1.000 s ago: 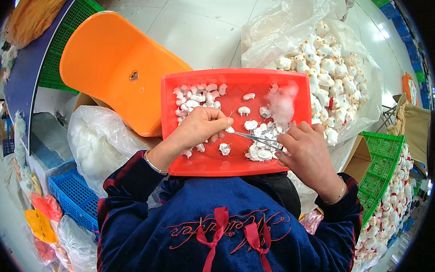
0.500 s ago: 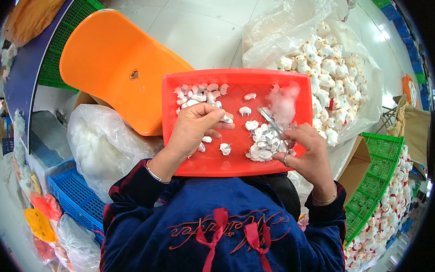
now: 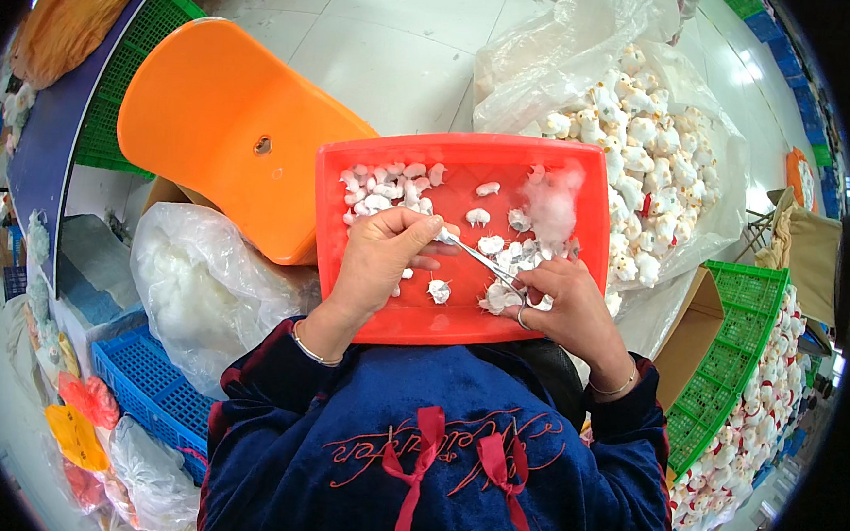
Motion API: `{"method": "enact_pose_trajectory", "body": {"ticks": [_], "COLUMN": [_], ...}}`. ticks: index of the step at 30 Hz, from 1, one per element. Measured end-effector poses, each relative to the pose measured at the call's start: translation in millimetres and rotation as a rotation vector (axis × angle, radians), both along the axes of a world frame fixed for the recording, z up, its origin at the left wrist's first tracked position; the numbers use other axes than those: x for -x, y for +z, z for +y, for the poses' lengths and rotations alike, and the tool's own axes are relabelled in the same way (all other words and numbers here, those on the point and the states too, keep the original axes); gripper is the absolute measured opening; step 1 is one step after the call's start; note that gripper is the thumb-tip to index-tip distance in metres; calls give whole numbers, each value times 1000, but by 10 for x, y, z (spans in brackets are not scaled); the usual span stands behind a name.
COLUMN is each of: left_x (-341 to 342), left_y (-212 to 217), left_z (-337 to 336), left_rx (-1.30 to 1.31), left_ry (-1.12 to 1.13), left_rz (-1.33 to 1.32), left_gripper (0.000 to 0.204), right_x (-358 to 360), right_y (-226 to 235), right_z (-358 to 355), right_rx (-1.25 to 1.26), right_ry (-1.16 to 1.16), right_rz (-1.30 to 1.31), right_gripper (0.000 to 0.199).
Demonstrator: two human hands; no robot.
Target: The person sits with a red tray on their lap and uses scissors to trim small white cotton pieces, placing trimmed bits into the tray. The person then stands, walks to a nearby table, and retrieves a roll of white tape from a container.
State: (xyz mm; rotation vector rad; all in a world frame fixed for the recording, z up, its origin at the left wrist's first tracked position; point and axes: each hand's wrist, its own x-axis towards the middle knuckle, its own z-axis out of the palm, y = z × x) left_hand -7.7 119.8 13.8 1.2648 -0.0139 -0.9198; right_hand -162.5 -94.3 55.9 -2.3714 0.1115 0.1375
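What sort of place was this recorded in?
Most likely a soft-toy workshop: a clear plastic bag full of small white plush figures, a red tray holding many small white pieces, and a tuft of white fluff, apparently stuffing, in that tray.

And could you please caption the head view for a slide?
Left hand pinching a white piece, right hand pointing a metal tool at it, over a red tray.

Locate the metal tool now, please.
In the head view, the tool is in the right grip, over the tray, tips at the white piece in the left grip.
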Motion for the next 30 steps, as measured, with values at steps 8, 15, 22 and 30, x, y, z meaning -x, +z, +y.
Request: {"method": "enact_pose_trajectory", "body": {"ticks": [8,15,22,30], "left_x": [3,4,30,38], "left_y": [-13,76,-55,-15], "left_z": [-7,-22,-44,-36], "left_rx": [-5,-33,-3,75], "left_ry": [7,-8,-23,-29], "left_rz": [-60,-45,-29,-98], "left_gripper": [17,18,17,17], "right_x": [-25,-8,-53,-48], "right_y": [47,-27,-93,-176], "right_z": [1,24,59,7], "right_rx": [-31,-58,-184,-334], "right_ry": [11,-19,-30,-12], "right_rz": [25,43,61,129], "right_gripper": [28,30,30,32]}}
